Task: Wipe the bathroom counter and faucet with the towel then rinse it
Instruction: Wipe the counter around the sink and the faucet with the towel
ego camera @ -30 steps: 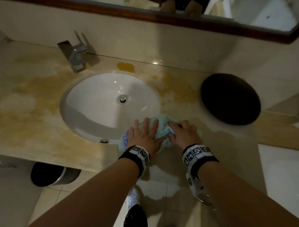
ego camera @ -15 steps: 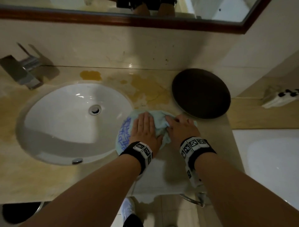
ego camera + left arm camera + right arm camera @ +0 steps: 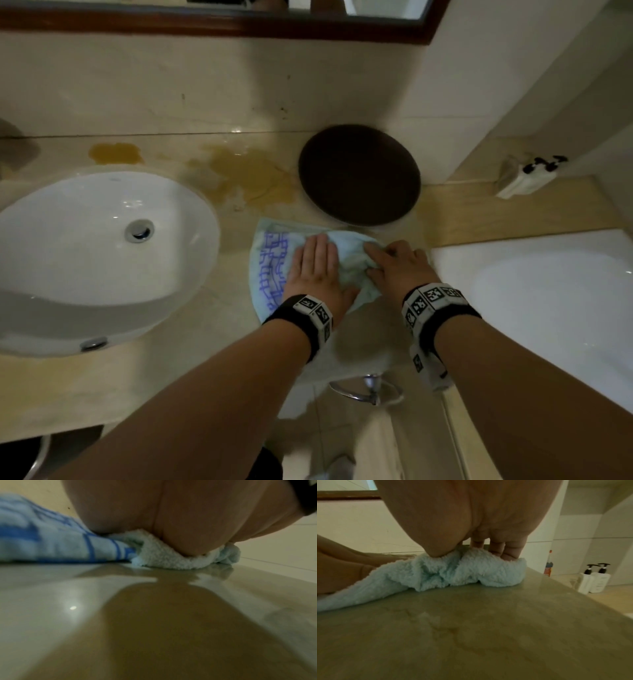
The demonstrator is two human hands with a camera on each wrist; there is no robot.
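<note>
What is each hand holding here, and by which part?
Right hand grips the towel's bunched right end; left hand only presses flat on its middle.

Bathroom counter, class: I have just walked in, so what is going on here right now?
A person is wiping the counter with a light blue towel, working between the white sink and a dark round tray. The left hand presses flat on the towel; the right hand bunches its other end in a curled grip. Yellowish stains remain behind the towel, near the wall. The faucet is out of view here.
</note>
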